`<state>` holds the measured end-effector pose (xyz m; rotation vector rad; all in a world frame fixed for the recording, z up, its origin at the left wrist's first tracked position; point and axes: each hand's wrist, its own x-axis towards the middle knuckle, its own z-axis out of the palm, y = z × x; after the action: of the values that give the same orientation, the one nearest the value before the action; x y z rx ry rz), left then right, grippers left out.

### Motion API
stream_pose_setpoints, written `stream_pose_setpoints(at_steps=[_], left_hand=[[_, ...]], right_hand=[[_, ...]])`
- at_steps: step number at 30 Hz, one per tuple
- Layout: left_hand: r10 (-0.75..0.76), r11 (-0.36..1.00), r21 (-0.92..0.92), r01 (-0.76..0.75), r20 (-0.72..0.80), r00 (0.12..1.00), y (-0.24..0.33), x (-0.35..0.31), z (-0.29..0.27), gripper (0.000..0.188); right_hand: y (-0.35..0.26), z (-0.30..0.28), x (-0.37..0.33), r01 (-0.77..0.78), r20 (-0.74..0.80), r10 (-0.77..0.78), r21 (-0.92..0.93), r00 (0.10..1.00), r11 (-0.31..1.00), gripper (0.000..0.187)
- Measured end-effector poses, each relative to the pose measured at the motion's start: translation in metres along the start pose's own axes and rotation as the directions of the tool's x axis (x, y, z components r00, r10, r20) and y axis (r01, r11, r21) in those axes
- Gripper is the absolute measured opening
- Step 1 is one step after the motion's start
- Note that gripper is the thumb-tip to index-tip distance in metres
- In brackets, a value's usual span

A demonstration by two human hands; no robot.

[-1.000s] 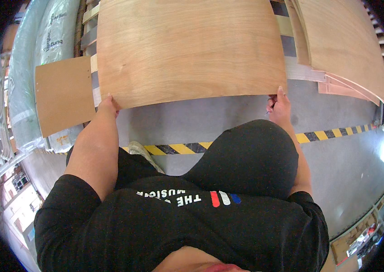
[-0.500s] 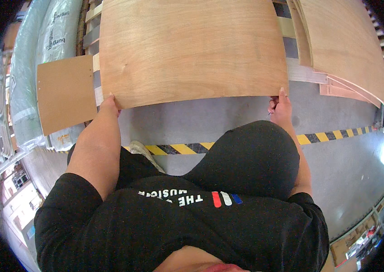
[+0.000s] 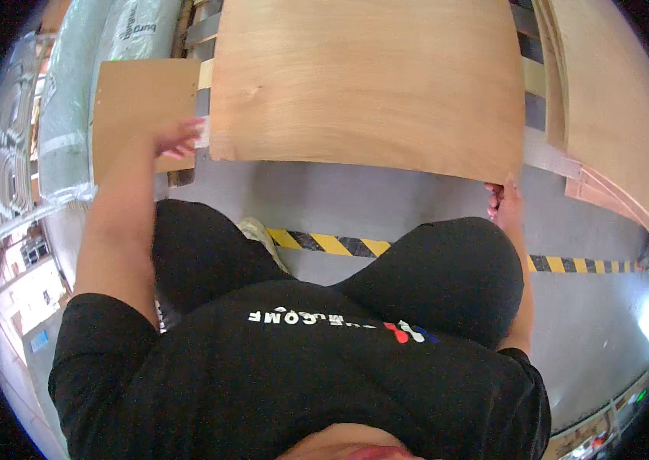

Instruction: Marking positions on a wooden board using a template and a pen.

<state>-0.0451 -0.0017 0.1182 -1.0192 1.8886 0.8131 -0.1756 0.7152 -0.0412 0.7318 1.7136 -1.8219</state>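
Observation:
A large plywood sheet [image 3: 370, 84] lies ahead of me on a slatted wooden pallet [image 3: 534, 70], its near edge reaching out over the floor. My right hand [image 3: 506, 201] grips that sheet at its near right corner, thumb on top and fingers curled below. Away from the sheet, my left hand [image 3: 179, 139] is off its near left corner with fingers apart and nothing in them. Beneath that hand, in the view, is a small brown board [image 3: 140, 96], partly hidden by my forearm.
Plastic-wrapped rolls [image 3: 71, 115] stand at the far left. More plywood sheets [image 3: 608, 84] are stacked to the right, with pinkish boards [image 3: 608, 198] under them. Yellow-and-black tape [image 3: 332, 244] crosses the grey floor [image 3: 340, 195] by my legs.
My left hand has let go of the sheet's left corner and moved left. The right hand keeps its hold. The view has shifted, and the sheet's near edge now slants the other way.

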Motion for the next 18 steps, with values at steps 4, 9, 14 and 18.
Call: stream_pose_setpoints(at_steps=[4,9,14,18], left_hand=[[0.155,0.973,-0.115,-0.198,-0.305,0.940,-0.058,-0.044,-0.049,0.051],[0.035,0.926,-0.341,-0.160,-0.346,0.938,-0.133,-0.083,-0.011,0.053],[-0.040,0.799,-0.566,-0.203,-0.387,0.921,-0.201,-0.043,0.039,0.059],[-0.256,0.694,-0.703,-0.157,-0.445,0.858,-0.218,-0.005,0.061,0.064]], right_hand=[[0.012,-0.004,0.014,-0.020,0.021,0.022,-0.092,1.000,0.996,0.042],[0.006,-0.018,0.023,-0.124,0.001,0.127,-0.230,0.992,0.965,0.057],[-0.012,-0.044,0.049,-0.246,-0.176,0.175,-0.578,0.969,0.778,0.059],[-0.096,0.063,-0.015,-0.133,-0.021,0.206,-0.829,0.978,0.544,0.050]])
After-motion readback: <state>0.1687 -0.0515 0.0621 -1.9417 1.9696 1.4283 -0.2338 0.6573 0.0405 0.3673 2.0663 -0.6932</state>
